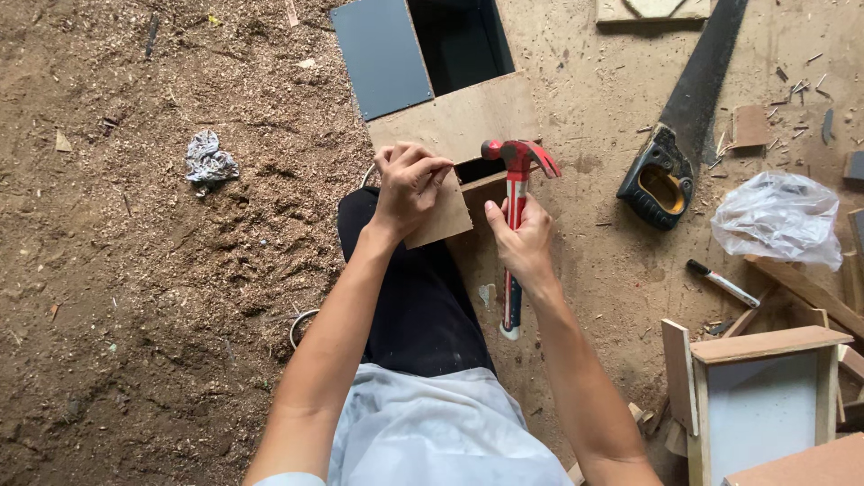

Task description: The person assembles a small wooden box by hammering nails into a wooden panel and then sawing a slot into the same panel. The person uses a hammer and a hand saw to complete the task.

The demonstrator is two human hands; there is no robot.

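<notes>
My right hand (522,241) grips the neck of a red claw hammer (516,193), its head level with the top edge of a plywood box (459,121) that rests against my knee. My left hand (409,180) pinches something small, too tiny to make out, at the box's near plywood panel (443,220). The box's dark grey inner face (382,54) and its dark opening lie beyond. Both forearms reach forward over my dark trousers.
Sawdust covers the floor on the left, with a crumpled rag (210,162). A hand saw (684,117) lies at the upper right, beside a clear plastic bag (778,216) and a marker pen (723,283). Another wooden box (765,396) and wood offcuts sit at the lower right.
</notes>
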